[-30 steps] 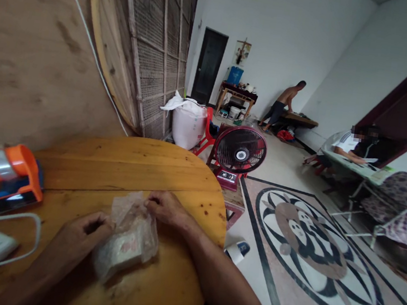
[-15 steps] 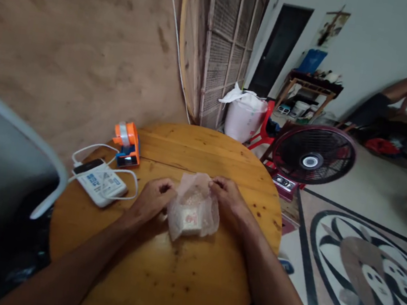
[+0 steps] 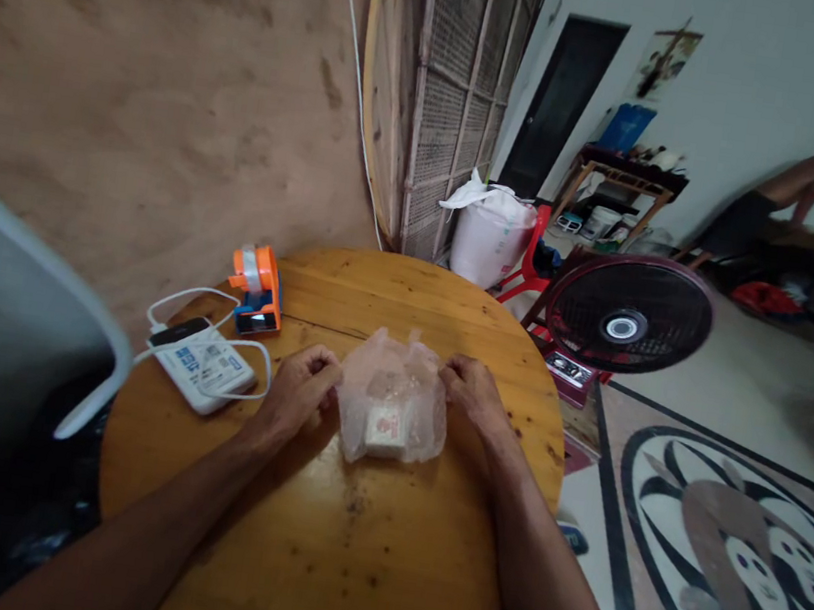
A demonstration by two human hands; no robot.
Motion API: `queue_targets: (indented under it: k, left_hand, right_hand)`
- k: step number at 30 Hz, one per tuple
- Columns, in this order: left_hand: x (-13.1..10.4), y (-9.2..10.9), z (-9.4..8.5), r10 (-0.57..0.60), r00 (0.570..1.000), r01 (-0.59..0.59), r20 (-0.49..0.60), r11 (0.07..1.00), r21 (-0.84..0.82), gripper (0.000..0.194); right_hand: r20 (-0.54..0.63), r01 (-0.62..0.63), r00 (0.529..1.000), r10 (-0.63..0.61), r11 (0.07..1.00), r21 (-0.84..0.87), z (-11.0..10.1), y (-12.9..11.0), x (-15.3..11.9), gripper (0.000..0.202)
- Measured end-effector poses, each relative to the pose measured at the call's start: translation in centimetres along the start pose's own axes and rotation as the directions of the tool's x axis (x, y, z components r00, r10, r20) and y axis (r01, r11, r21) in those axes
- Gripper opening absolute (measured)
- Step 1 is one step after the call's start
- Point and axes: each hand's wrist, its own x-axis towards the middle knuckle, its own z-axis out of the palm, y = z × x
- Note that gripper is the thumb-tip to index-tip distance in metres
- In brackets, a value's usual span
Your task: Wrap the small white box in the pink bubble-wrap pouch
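Symmetrically, both forearms reach inward over round wooden table (image 3: pixel 333 557); left hand (image 3: pixel 301 386) and right hand (image 3: pixel 475 390) pinch opposite edges of translucent plastic bag (image 3: pixel 409 371), small box (image 3: pixel 387 425) inside, lying between the hands.

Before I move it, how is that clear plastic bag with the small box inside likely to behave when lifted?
The plastic bag looks thin and crinkled, so it will probably sag and fold rather than hold shape. The small box has straight edges and seems stiffer; sitting low in the bag, it would likely swing or slide if only the upper edge were raised.
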Motion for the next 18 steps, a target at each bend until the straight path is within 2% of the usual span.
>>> queue_targets:
  k: [2, 6, 12, 15, 17, 18]
  left_hand:
    - [0.0, 0.0, 0.1, -0.008, 1.0, 0.007, -0.017, 0.999, -0.045, 0.008]
    - [0.2, -0.3, 0.2, -0.029, 0.999, 0.024, -0.044, 0.993, -0.116, 0.021]
    - [0.8, -1.1, 0.0, 0.016, 0.996, -0.018, -0.083, 0.999, -0.031, 0.031]
    - [0.2, -0.5, 0.2, 0.133, 0.979, -0.117, -0.153, 0.987, 0.11, 0.029]
    - [-0.6, 0.2, 0.2, 0.286, 0.94, -0.234, -0.184, 0.937, 0.261, 0.025]
    - [-1.0, 0.6, 0.2, 0.386, 0.907, -0.316, -0.171, 0.889, 0.331, 0.022]
  right_hand:
    - [0.005, -0.006, 1.0, 0.006, 0.999, -0.033, -0.1, -0.1, -0.1, 0.022]
    - [0.004, -0.033, 0.999, 0.034, 0.993, -0.11, -0.5, 0.3, 0.0, 0.021]
    - [-0.027, -0.074, 0.997, 0.07, 0.972, -0.223, -0.9, 0.7, 0.1, 0.023]
    - [-0.033, -0.092, 0.996, 0.086, 0.96, -0.263, -0.8, 0.6, 0.1, 0.023]
    - [-0.033, -0.091, 0.996, 0.085, 0.957, -0.275, -0.7, 0.4, 0.1, 0.023]
    - [-0.034, -0.089, 0.996, 0.082, 0.956, -0.28, -0.6, 0.4, 0.1, 0.024]
